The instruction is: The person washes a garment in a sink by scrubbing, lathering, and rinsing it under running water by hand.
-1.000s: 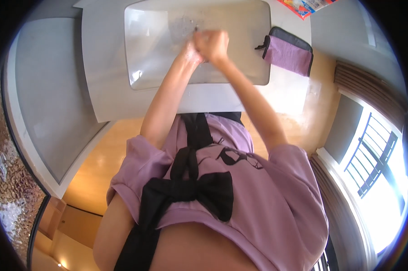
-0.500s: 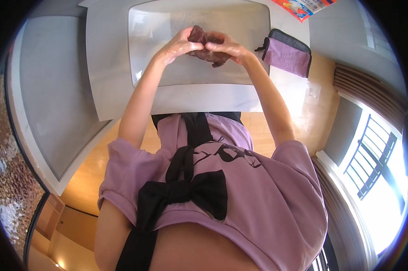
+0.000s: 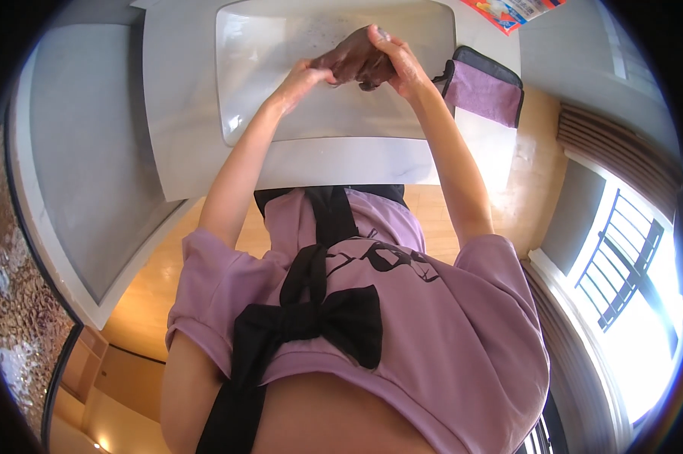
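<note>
A wet, dark brown cloth (image 3: 354, 59) hangs bunched between my two hands over the white sink basin (image 3: 341, 121). My left hand (image 3: 300, 85) pinches its left end, with the thumb on the near side. At its right end my right hand (image 3: 403, 66) is closed round it, the thumb lying along the top edge. Whitish wet suds show on the fingers. The cloth's far side and the fingers behind it are hidden.
A purple cloth with a black border (image 3: 483, 92) lies on the white counter (image 3: 182, 113) right of the basin. Beyond it sits a red and blue packet (image 3: 511, 13). A window with a dark railing (image 3: 621, 257) stands at the right.
My right hand has turned and risen, lifting the right part of the cloth. My left hand has moved slightly down and right. The cloth is now stretched wider between them.
</note>
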Motion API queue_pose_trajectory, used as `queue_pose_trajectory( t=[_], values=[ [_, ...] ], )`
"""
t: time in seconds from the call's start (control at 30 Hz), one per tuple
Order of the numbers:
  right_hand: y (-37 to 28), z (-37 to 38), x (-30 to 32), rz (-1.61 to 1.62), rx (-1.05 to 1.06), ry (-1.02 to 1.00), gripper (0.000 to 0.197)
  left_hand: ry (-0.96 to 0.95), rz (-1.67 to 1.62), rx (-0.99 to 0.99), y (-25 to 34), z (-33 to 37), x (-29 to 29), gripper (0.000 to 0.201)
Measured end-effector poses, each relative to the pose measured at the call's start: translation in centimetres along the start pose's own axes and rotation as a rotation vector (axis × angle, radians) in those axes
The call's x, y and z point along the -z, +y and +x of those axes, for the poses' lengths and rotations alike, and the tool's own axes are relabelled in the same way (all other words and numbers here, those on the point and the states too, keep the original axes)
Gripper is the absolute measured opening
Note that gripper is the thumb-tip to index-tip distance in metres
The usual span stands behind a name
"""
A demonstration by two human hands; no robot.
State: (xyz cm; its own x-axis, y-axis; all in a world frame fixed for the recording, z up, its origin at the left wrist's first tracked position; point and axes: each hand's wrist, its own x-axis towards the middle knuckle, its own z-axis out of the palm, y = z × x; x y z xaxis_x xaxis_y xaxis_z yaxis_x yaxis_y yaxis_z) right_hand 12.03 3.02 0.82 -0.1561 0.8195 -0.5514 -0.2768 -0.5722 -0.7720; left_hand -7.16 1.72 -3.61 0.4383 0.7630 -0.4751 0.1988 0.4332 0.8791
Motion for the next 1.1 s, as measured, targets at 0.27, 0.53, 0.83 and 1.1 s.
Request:
queue_pose_trajectory(
  t=[0.27, 0.53, 0.83, 1.1],
  values=[
    [-0.2, 1.2, 0.7, 0.160, 0.155, 0.036, 0.044, 0.141, -0.734, 0.013, -2.3, 1.4, -3.0, 0.036],
    [2.4, -2.5, -3.8, -0.855, 0.531, -0.055, 0.032, -0.095, -1.139, -0.144, -4.4, 3.1, -4.3, 0.023],
    [6.2, 0.2, -3.5, -0.890, 0.885, 0.195, 0.020, 0.077, -1.123, -0.010, -2.6, 3.6, -4.7, 0.025],
    [5.0, 0.8, -5.2, -0.945, 0.477, 0.438, 0.026, 0.249, -1.051, 0.080, -0.4, 2.9, -4.7, 0.034]
  ],
)
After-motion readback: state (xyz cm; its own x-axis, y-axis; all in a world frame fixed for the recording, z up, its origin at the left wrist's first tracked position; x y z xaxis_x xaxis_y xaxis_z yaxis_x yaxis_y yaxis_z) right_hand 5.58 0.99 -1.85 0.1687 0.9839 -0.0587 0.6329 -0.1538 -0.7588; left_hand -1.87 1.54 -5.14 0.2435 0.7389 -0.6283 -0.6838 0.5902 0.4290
